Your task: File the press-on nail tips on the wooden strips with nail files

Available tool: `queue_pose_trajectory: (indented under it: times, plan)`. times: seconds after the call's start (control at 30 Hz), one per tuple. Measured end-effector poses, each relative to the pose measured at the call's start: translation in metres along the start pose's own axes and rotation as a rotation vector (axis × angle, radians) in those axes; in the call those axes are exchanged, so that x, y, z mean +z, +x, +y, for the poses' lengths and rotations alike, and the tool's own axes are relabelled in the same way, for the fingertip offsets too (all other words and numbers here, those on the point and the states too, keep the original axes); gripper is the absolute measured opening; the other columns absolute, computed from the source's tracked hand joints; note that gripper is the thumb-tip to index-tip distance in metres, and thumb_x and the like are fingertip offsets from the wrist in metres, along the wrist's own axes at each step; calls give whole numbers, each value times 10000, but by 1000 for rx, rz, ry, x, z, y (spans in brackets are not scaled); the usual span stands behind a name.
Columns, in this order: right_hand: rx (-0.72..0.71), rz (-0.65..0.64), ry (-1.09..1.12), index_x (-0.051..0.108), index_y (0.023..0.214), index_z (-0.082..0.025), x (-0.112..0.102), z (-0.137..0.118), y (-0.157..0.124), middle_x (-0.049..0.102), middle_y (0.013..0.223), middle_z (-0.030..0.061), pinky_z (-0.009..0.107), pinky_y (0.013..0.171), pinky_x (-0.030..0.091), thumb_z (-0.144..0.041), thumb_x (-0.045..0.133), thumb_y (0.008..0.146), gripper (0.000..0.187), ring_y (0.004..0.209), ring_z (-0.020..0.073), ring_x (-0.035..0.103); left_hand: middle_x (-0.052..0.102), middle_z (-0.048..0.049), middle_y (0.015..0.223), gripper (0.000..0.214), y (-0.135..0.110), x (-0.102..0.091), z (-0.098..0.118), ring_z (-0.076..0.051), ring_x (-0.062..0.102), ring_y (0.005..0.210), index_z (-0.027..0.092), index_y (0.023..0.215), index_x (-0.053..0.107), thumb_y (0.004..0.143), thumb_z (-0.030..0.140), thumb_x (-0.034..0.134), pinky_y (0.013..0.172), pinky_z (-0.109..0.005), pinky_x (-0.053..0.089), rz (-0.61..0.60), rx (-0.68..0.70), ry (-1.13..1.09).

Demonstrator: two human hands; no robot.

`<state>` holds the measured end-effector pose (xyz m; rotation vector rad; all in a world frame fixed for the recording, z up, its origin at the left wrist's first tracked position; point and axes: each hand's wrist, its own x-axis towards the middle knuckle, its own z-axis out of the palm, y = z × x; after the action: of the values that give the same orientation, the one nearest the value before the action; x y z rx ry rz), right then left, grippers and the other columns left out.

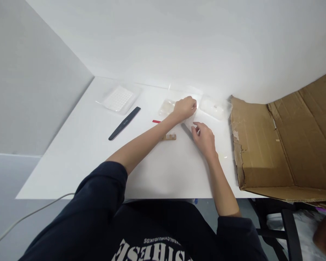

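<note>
The left hand [185, 107] is curled, its fingertips pressed together on what seems a clear plastic piece [193, 116], beside a clear box [216, 107]. The right hand [205, 137] is half-bent at a grey file [186, 130] lying on the white table [163, 170]; whether the file is gripped cannot be told. White shirt lettering [152, 250] is seen upside down, unreadable. A black file [125, 122] lies well apart.

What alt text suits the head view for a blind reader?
A person's left hand, curled, is over clear plastic trays while the right hand lies beside a grey file on a white table. A black file and cardboard box lie nearby.
</note>
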<state>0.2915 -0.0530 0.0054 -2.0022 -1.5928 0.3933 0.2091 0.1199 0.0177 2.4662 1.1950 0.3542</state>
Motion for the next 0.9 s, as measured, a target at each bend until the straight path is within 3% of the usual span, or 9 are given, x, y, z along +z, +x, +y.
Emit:
queue_pose_trajectory:
  times: [0.23,0.43,0.57,0.7,0.9]
  plan:
    - [-4,1,4,695,1323,-217,0,1,0,750,1044,53,336,788,473,-350,482,1073,354,886,203,667,759,-69,1118,111,-2,-5,-11,-223,652,957,211,1005,721,943,263,645,777,-323,455,-10,-12,-102]
    - [12,-10,6,693,1326,-220,-2,1,1,753,1060,58,338,777,467,-357,475,1074,361,890,205,666,683,-98,1258,304,-7,-9,-9,-219,679,930,222,1087,783,988,149,504,805,-335,463,-148,104,103]
    - [8,-8,9,695,1317,-226,-1,2,1,753,1041,56,336,794,478,-348,478,1070,350,896,206,667,661,-121,1250,346,-7,-12,-7,-236,697,941,213,1140,798,975,141,502,823,-350,482,-203,150,179]
    - [4,-9,3,692,1320,-230,1,1,1,753,1043,57,334,791,476,-353,482,1071,348,908,209,673,694,-127,1197,272,-3,-12,-3,-247,692,933,195,1023,804,966,199,538,804,-359,485,-185,96,114]
    - [4,-11,-2,683,1327,-239,2,1,2,758,1063,60,336,797,490,-365,477,1075,349,925,211,683,736,-96,882,88,8,-4,-10,-239,668,802,194,781,743,800,159,664,723,-355,481,-127,-12,-12]
